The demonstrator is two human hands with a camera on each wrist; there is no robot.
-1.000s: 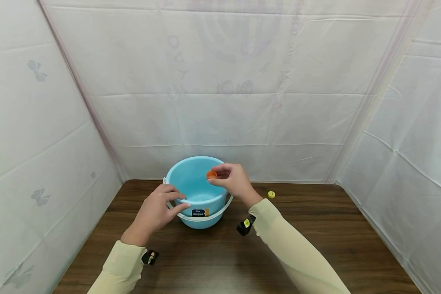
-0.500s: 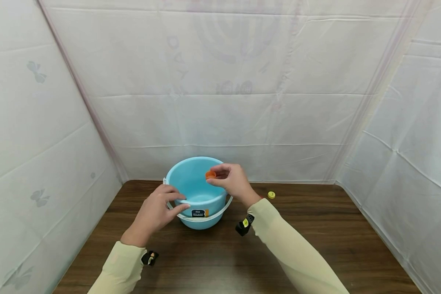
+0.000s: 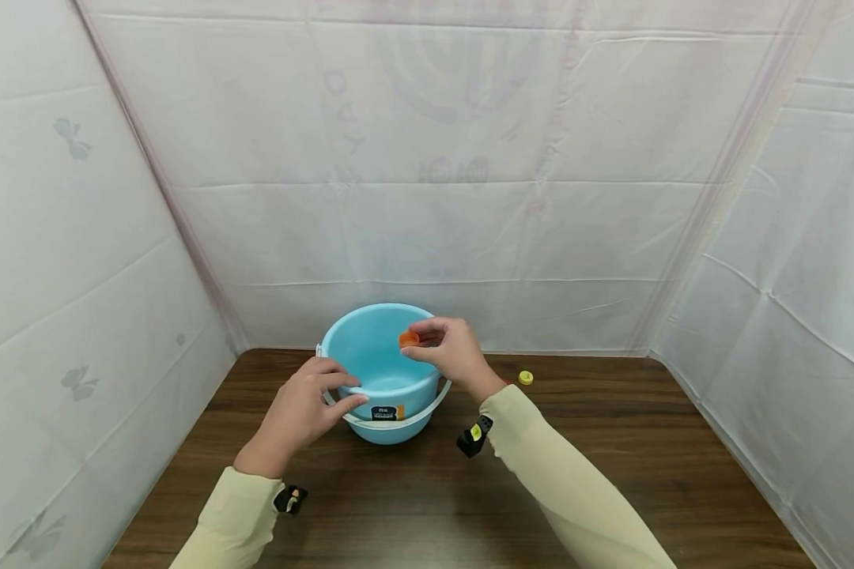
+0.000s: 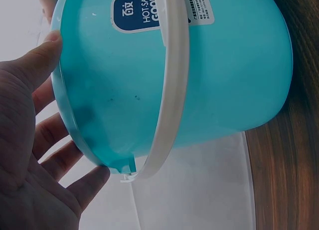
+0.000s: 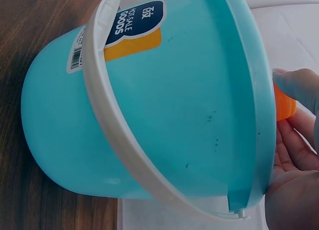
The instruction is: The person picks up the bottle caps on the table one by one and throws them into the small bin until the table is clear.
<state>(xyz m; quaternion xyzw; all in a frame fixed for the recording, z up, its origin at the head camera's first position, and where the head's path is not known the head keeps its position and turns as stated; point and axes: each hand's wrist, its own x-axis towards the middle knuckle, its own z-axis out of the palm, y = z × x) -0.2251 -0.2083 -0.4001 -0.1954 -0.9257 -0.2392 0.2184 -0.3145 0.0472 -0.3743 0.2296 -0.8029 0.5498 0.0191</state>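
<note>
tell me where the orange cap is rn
In the head view, the orange cap is pinched in the right hand, over the mouth of the blue bucket, toward its right side.

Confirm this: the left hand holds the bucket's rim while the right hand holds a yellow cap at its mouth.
The colour is wrong: the head view shows the right hand holding an orange cap at the mouth of the bucket. The left hand does hold its rim.
</note>
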